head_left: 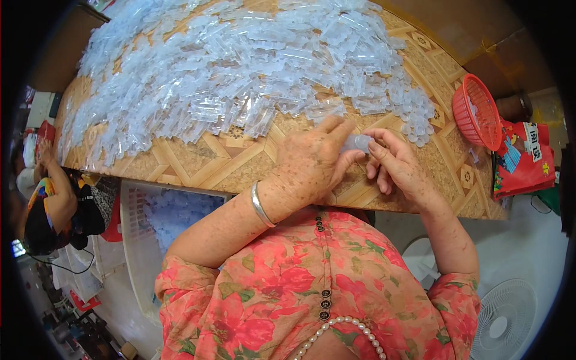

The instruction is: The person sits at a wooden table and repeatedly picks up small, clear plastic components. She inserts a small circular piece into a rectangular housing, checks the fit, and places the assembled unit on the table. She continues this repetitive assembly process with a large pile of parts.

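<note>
Over the front part of the table, my left hand (pixel 315 157), with a silver bangle on the wrist, is closed around a small translucent plastic tube (pixel 355 143). Its fingers hide most of the tube. From the other side, my right hand (pixel 393 161) pinches the rounded, cap-like end between thumb and forefinger, its other fingers curled. Just beyond my hands spreads a broad pile of clear plastic tubes (pixel 258 66). A cluster of small round translucent caps (pixel 415 117) lies to the right of that pile.
A red plastic basket (pixel 480 114) and a red bag (pixel 523 159) are at the right end of the patterned table (pixel 210 168). Below the front edge, a white crate (pixel 135 240) holds many bluish pieces. A fan (pixel 504 318) stands lower right. Another person (pixel 54 198) sits at the left.
</note>
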A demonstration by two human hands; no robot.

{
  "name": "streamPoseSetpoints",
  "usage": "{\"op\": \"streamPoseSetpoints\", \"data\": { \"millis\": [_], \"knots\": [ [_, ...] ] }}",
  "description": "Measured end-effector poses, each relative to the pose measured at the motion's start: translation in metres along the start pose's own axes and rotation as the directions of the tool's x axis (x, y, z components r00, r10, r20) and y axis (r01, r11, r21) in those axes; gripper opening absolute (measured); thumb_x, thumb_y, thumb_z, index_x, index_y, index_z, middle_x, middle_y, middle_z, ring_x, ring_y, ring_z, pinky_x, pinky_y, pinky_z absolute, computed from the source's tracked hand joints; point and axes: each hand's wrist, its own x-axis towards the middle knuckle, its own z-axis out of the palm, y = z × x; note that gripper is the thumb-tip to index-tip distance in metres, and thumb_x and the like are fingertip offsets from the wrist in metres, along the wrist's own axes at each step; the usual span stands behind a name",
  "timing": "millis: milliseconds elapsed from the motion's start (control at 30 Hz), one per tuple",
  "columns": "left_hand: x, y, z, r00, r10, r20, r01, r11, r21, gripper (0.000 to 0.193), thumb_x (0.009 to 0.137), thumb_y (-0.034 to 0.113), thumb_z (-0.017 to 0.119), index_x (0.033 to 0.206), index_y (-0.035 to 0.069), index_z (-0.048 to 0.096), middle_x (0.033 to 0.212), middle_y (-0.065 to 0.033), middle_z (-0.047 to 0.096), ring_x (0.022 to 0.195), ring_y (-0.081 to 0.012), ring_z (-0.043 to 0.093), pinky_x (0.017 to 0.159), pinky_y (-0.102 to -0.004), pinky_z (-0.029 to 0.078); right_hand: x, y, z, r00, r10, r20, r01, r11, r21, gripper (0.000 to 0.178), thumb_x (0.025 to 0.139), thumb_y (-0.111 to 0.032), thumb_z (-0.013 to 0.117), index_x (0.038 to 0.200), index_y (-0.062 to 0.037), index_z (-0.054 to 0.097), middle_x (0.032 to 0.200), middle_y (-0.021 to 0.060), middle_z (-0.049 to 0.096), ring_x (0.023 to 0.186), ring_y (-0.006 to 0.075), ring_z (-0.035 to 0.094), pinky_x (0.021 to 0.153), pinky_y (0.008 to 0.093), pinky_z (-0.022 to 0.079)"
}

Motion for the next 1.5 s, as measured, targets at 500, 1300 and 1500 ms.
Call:
{"op": "streamPoseSetpoints", "data": {
  "millis": [500, 1300, 1500],
  "knots": [
    [0.016, -0.026, 0.018, 0.947, -0.129, 0.294, 0.272, 0.810, -0.520, 0.033, 0.100, 0.023, 0.067, 0.131, 0.013, 0.072, 0.113, -0.0096, 0.074, 0.098, -0.0193, 0.070, 0.084, -0.0330, 0.059, 0.010, 0.010, 0.003, 0.984, 0.070, 0.165, -0.119, 0.943, 0.312, 0.045, 0.107, -0.035, 0.059, 0.137, -0.0065, 0.044, 0.110, 0.0192, 0.070, 0.080, 0.0177, 0.075, 0.059, 0.0261, 0.063],
    [0.017, -0.017, 0.021, 0.897, -0.248, 0.366, 0.429, 0.692, -0.581, 0.032, 0.103, 0.017, 0.064, 0.133, 0.009, 0.071, 0.100, -0.0041, 0.077, 0.088, -0.0071, 0.067, 0.074, -0.0256, 0.059, 0.024, -0.004, -0.006, 0.960, 0.136, 0.246, -0.200, 0.945, 0.258, 0.043, 0.103, -0.036, 0.064, 0.126, -0.0043, 0.048, 0.109, 0.0236, 0.072, 0.087, 0.0265, 0.077, 0.060, 0.0317, 0.065],
    [0.013, -0.019, 0.020, 0.924, -0.211, 0.320, 0.378, 0.637, -0.671, 0.034, 0.108, 0.023, 0.057, 0.136, 0.010, 0.069, 0.092, -0.0011, 0.072, 0.075, -0.0048, 0.060, 0.067, -0.0219, 0.055, 0.018, 0.010, -0.006, 0.975, 0.009, 0.222, -0.087, 0.934, 0.346, 0.049, 0.106, -0.038, 0.059, 0.138, -0.0037, 0.045, 0.110, 0.0219, 0.072, 0.084, 0.0246, 0.077, 0.062, 0.0298, 0.064]
  ]
}}
